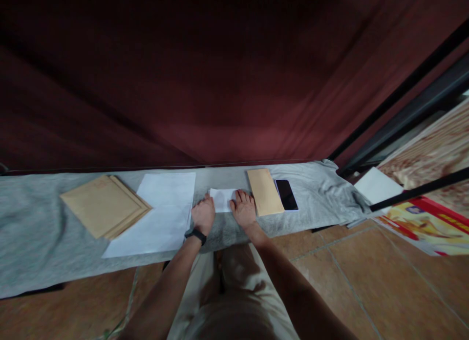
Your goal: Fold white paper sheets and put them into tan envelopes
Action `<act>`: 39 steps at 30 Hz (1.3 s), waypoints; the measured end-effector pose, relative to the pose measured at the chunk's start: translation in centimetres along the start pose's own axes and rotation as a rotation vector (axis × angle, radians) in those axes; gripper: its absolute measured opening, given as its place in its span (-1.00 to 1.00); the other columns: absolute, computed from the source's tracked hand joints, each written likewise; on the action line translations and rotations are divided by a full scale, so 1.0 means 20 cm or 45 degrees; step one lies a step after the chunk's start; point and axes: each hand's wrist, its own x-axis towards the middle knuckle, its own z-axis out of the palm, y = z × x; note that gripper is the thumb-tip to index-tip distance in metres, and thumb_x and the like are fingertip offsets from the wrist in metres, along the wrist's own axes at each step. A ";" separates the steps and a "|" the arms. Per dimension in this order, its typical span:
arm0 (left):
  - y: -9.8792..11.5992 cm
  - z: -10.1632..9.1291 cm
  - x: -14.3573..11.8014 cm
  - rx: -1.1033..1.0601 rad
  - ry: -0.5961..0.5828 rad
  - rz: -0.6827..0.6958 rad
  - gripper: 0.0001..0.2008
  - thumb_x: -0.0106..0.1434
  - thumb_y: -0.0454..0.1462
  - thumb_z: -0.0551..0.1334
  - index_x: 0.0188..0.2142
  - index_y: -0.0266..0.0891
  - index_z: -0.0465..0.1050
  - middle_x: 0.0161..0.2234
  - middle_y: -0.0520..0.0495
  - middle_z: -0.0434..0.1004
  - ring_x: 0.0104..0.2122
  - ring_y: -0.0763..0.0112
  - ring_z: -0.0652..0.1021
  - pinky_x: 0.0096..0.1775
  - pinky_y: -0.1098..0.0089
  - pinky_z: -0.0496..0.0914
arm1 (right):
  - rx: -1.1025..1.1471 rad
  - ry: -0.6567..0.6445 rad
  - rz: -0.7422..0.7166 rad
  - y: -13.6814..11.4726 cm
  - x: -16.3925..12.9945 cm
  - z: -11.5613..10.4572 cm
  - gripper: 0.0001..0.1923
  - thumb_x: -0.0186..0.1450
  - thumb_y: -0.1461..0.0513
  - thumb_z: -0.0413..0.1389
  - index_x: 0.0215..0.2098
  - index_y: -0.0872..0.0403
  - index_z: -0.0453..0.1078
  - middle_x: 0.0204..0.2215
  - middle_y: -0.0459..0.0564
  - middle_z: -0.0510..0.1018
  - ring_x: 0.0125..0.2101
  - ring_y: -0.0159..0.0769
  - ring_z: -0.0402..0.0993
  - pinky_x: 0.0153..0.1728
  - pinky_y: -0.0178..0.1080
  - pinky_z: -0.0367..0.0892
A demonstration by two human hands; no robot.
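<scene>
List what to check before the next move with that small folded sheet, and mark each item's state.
1. Both hands on the small white folded sheet: left hand at its left edge, right hand at its right. Ok.
2. Sheet flat on the grey cloth: ok.
3. Fold edges aligned: cannot tell, too small.
4. Tan envelope beside the right hand, apart from the sheet: ok.
5. Phone clear of the hands: ok.
6. White sheets and envelope stack to the left: ok.
</scene>
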 end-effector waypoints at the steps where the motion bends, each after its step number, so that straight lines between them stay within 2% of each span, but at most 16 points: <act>1: 0.00 0.00 0.00 0.004 0.001 0.017 -0.55 0.50 -0.24 -0.14 0.12 -0.42 0.39 -0.32 -0.37 0.64 -0.20 0.02 0.68 -0.24 0.22 0.48 | 0.000 -0.002 0.001 0.00 0.00 0.00 -0.47 0.51 0.07 -0.07 0.33 0.17 0.24 0.31 0.22 0.33 0.24 -0.03 0.22 0.19 -0.03 0.12; 7: -0.01 0.00 0.00 0.030 -0.006 0.083 -0.57 0.47 -0.30 -0.11 0.16 -0.46 0.34 -0.28 -0.40 0.63 -0.16 0.01 0.66 -0.22 0.21 0.47 | 0.003 -0.001 0.005 0.00 0.00 0.01 -0.46 0.50 0.06 -0.06 0.33 0.18 0.24 0.31 0.22 0.33 0.24 -0.03 0.23 0.20 -0.02 0.11; 18: -0.01 -0.01 0.01 0.006 -0.033 0.018 -0.53 0.51 -0.19 -0.17 0.13 -0.44 0.34 -0.31 -0.37 0.62 -0.17 0.00 0.66 -0.22 0.19 0.47 | -0.008 -0.020 0.032 -0.01 0.00 0.00 -0.45 0.50 0.05 -0.06 0.34 0.16 0.24 0.30 0.23 0.33 0.21 -0.01 0.26 0.18 -0.01 0.14; 22: -0.02 -0.01 -0.01 0.000 0.026 0.022 -0.53 0.51 -0.16 -0.15 0.11 -0.41 0.35 -0.20 -0.38 0.61 -0.08 0.00 0.60 -0.11 0.16 0.44 | 0.005 -0.007 0.034 -0.01 0.00 0.01 -0.46 0.49 0.06 -0.05 0.33 0.16 0.24 0.30 0.23 0.34 0.21 -0.01 0.26 0.17 -0.01 0.15; 25: 0.01 -0.01 -0.06 -0.009 0.085 0.208 -0.58 0.49 -0.23 -0.13 0.07 -0.37 0.41 -0.01 -0.41 0.55 0.08 0.01 0.51 0.08 0.11 0.35 | 0.019 0.007 0.036 -0.01 0.00 0.01 -0.46 0.49 0.05 -0.05 0.33 0.14 0.25 0.30 0.22 0.34 0.21 0.00 0.27 0.18 -0.01 0.14; 27: 0.05 0.01 -0.09 -0.052 0.098 0.415 -0.58 0.47 -0.28 -0.10 0.15 -0.33 0.38 0.17 -0.37 0.45 0.23 0.02 0.38 0.21 0.09 0.24 | 0.030 0.015 0.035 -0.01 0.00 0.01 -0.47 0.49 0.05 -0.05 0.33 0.13 0.24 0.30 0.21 0.34 0.21 -0.01 0.27 0.18 -0.02 0.13; 29: 0.08 0.04 -0.11 -0.103 0.088 0.537 -0.54 0.46 -0.27 -0.08 0.27 -0.30 0.30 0.33 -0.28 0.27 0.36 0.07 0.21 0.31 0.07 0.11 | 0.036 0.018 0.034 -0.01 -0.01 0.00 -0.47 0.50 0.06 -0.05 0.33 0.14 0.23 0.30 0.21 0.35 0.22 -0.02 0.27 0.19 -0.03 0.12; 31: 0.09 0.08 -0.11 -0.134 0.042 0.540 -0.50 0.47 -0.24 -0.07 0.33 -0.31 0.23 0.41 -0.23 0.15 0.41 0.11 0.11 0.36 0.08 0.03 | 0.039 0.018 0.032 -0.01 -0.01 0.00 -0.47 0.50 0.07 -0.05 0.33 0.16 0.23 0.29 0.22 0.35 0.22 -0.02 0.26 0.19 -0.02 0.12; 34: 0.08 0.12 -0.10 -0.147 -0.021 0.537 -0.47 0.48 -0.21 -0.09 0.36 -0.32 0.18 0.43 -0.21 0.10 0.42 0.17 0.10 0.38 0.11 -0.02 | 0.050 0.024 0.035 -0.01 0.00 0.01 -0.50 0.50 0.11 -0.07 0.32 0.17 0.25 0.29 0.21 0.35 0.22 -0.04 0.26 0.20 -0.02 0.13; 39: 0.05 0.16 -0.09 -0.126 0.044 0.565 -0.45 0.48 -0.22 -0.10 0.39 -0.28 0.14 0.43 -0.18 0.07 0.43 0.19 0.08 0.39 0.11 -0.03 | 0.086 0.037 0.037 0.00 0.00 0.01 -0.54 0.51 0.19 -0.09 0.32 0.16 0.26 0.28 0.19 0.37 0.24 -0.07 0.25 0.23 -0.03 0.12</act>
